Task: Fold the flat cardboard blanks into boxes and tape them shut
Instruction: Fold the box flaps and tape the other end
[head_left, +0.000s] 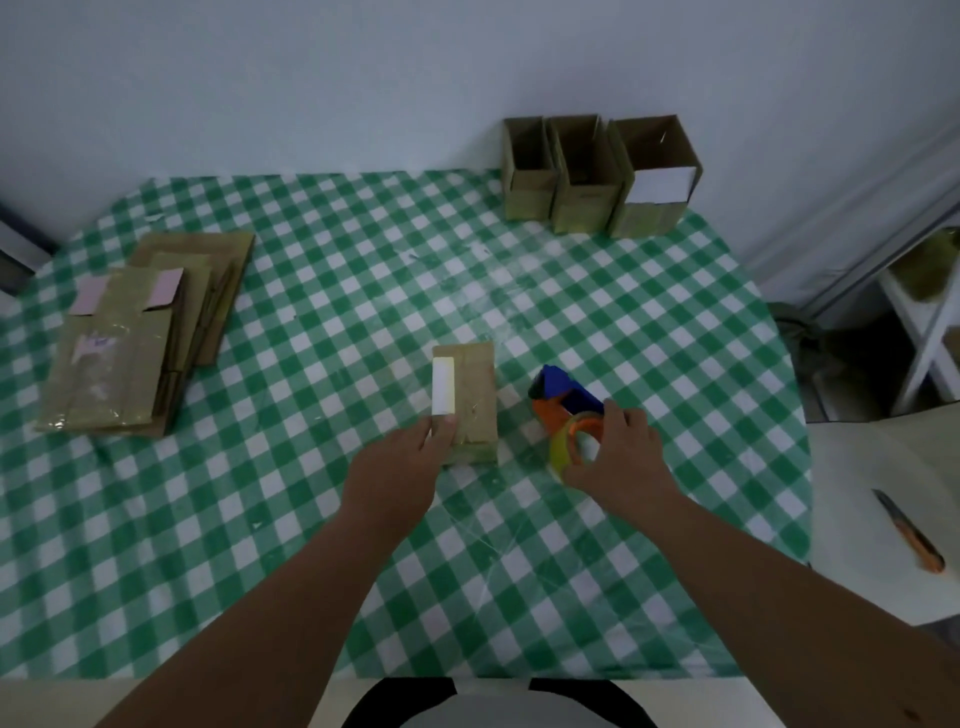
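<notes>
A folded brown cardboard box (474, 395) with a white strip on its left side lies on the checked table (363, 291) at the centre. My left hand (402, 467) holds its near left corner, thumb on the white strip. Just right of the box sits an orange and blue tape dispenser (563, 402) with a roll of clear tape. My right hand (615, 449) grips that dispenser around the roll. A stack of flat cardboard blanks (140, 332) lies at the table's left.
Three open-topped folded boxes (597, 176) stand in a row at the far right edge by the wall. An orange utility knife (909, 532) lies on a pale surface to the right. A white rack (930, 312) stands beyond the table's right side.
</notes>
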